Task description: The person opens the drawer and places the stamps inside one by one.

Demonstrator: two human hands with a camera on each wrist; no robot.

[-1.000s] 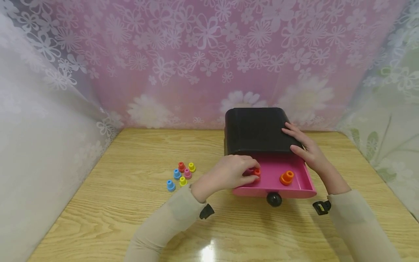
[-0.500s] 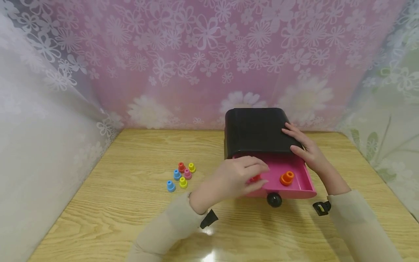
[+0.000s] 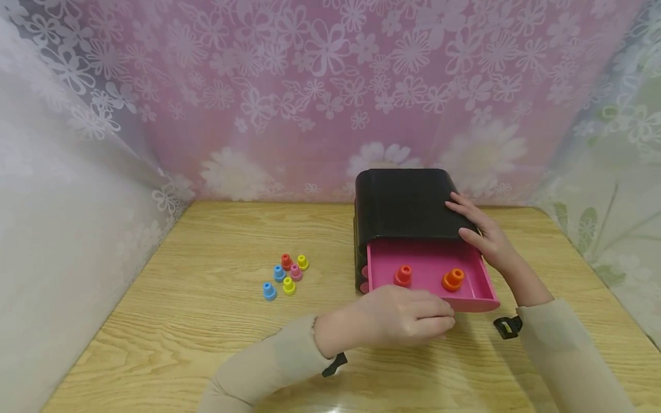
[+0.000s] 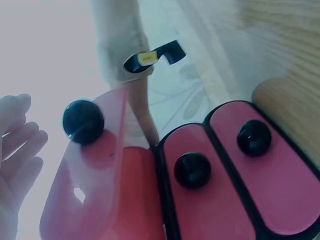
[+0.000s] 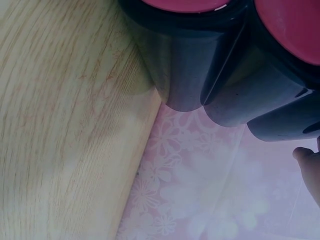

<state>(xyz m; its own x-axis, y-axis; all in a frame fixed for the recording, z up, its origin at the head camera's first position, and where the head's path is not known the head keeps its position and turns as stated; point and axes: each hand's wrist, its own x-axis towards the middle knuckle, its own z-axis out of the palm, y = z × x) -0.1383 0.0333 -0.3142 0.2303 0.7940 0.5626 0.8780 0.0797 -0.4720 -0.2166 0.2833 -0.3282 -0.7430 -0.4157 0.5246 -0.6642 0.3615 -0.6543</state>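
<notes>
A black cabinet [image 3: 408, 201] stands on the table with its pink top drawer [image 3: 428, 258] pulled out. In the drawer sit a red cone-shaped peg [image 3: 404, 276] and an orange one [image 3: 453, 280]. My left hand [image 3: 392, 315] hovers before the drawer front, hiding its knob in the head view. From the left wrist, that black knob [image 4: 83, 121] appears apart from the loosely extended fingers [image 4: 25, 150], which hold nothing. My right hand [image 3: 482, 232] rests on the cabinet's right side, fingers spread over its top edge.
Several small pegs, red, yellow, blue and pink [image 3: 296, 272], stand on the wooden table [image 3: 206, 321] left of the cabinet. Two lower drawers [image 4: 210, 205] are closed, each with a black knob. A flowered curtain [image 3: 330, 103] hangs behind.
My left hand has let go of the red peg in the drawer, then come out and toward me to the drawer's front. My right hand has stayed on the cabinet.
</notes>
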